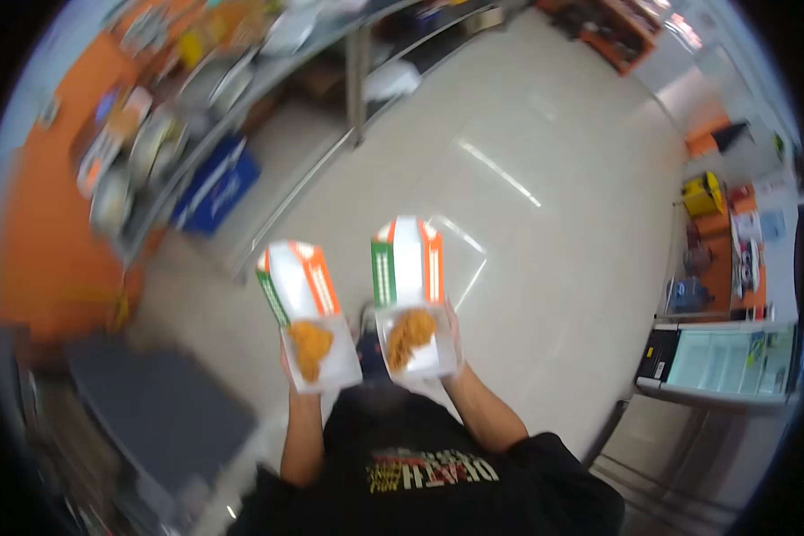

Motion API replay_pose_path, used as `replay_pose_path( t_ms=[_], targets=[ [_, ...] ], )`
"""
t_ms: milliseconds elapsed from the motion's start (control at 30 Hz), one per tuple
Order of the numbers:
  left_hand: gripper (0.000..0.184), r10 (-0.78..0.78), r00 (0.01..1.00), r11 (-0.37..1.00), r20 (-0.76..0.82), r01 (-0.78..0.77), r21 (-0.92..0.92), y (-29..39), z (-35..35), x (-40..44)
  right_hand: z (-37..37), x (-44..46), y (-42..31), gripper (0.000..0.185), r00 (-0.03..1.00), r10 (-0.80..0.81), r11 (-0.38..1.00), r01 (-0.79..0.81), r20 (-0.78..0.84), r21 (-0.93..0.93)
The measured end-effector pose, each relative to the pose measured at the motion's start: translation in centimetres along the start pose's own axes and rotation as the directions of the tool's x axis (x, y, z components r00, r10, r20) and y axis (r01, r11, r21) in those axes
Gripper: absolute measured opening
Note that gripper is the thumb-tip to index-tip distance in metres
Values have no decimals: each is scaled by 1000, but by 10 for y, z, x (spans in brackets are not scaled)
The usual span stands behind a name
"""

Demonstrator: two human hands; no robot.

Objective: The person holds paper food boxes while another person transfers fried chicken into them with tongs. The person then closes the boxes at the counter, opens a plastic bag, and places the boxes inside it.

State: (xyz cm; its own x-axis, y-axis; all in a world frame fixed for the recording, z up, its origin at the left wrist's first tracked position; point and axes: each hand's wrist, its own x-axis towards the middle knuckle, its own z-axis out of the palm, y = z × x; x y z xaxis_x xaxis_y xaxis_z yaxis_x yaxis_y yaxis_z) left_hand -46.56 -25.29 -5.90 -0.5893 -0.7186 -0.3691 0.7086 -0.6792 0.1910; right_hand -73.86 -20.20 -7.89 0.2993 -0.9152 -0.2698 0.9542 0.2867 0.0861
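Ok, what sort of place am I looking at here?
Probably a fast-food kitchen: fried chicken sits in two open takeaway boxes, a cluttered metal counter runs along one side, and a lit fridge stands on the other.

The wide head view looks down from close above the black shirt [429,502], facing forward over floor [563,241] beyond it.

Bright strip glare [499,173] crosses the glossy floor [590,179], fisheye corners go black, and the steel table [357,89] seems motion-blurred along its edge.
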Motion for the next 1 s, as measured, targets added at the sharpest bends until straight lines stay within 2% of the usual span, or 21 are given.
replay_pose_path(
  t_ms=[67,133,167,200,233,333,400,433,500,533,633,667,733,767,800,867,900,933,1000],
  targets=[
    [96,-104,995,994,-14,104,44,9,18,0,17,-32,1,69,996,-82,995,79,-42,-66],
    [95,-58,996,997,-71,61,38,12,-3,20,24,-64,4,67,968,-221,970,207,-115,-127],
    [94,-33,996,999,-85,36,32,17,-17,42,10,-72,5,67,904,-372,926,346,-209,-150],
    [74,-52,998,996,45,49,68,19,21,55,19,-77,2,66,884,-435,896,406,-171,-180],
    [74,-66,996,991,62,58,121,16,-18,33,-19,-108,40,66,842,-527,849,513,-118,-127],
    [70,-101,995,965,17,94,247,32,-34,44,-48,-135,67,75,732,-625,781,591,-273,-203],
    [65,-84,996,963,-44,92,253,42,-7,50,-42,-141,71,72,693,-693,721,658,-200,-217],
    [63,-62,995,970,-84,80,230,27,-4,38,-24,-158,67,71,706,-681,732,644,-195,-224],
    [58,119,992,975,-53,-106,196,-14,-10,2,15,-190,64,68,730,-663,746,626,-164,-228],
    [56,97,991,980,-89,-79,184,-20,-2,-18,27,-204,80,67,744,-646,761,613,-170,-212],
    [51,43,974,998,-224,-31,56,-59,16,-111,0,-245,96,71,729,-581,814,532,-362,-234],
    [48,1,974,992,-228,27,122,-76,67,-95,2,-252,57,73,748,-569,822,528,-342,-213],
    [49,57,962,980,-265,-2,200,-98,107,-97,74,-252,20,74,772,-524,851,457,-360,-259],
    [49,68,958,967,-280,6,255,-89,110,-107,104,-247,27,74,810,-476,878,419,-342,-231],
    [48,38,943,983,-330,24,183,-88,96,-109,90,-252,35,73,860,-454,886,408,-232,-223],
    [48,35,963,986,-269,10,165,-85,101,-125,58,-252,27,72,918,-395,885,393,45,-249],
    [47,34,980,987,-195,-3,159,-79,108,-110,138,-238,52,70,825,-494,869,452,-276,-204],
    [46,-42,984,989,-173,65,133,-82,128,-131,156,-258,67,69,805,-508,859,450,-307,-242],
    [47,-53,984,986,-172,79,146,-72,159,-143,200,-271,84,68,776,-545,834,464,-317,-297]
  ],
)
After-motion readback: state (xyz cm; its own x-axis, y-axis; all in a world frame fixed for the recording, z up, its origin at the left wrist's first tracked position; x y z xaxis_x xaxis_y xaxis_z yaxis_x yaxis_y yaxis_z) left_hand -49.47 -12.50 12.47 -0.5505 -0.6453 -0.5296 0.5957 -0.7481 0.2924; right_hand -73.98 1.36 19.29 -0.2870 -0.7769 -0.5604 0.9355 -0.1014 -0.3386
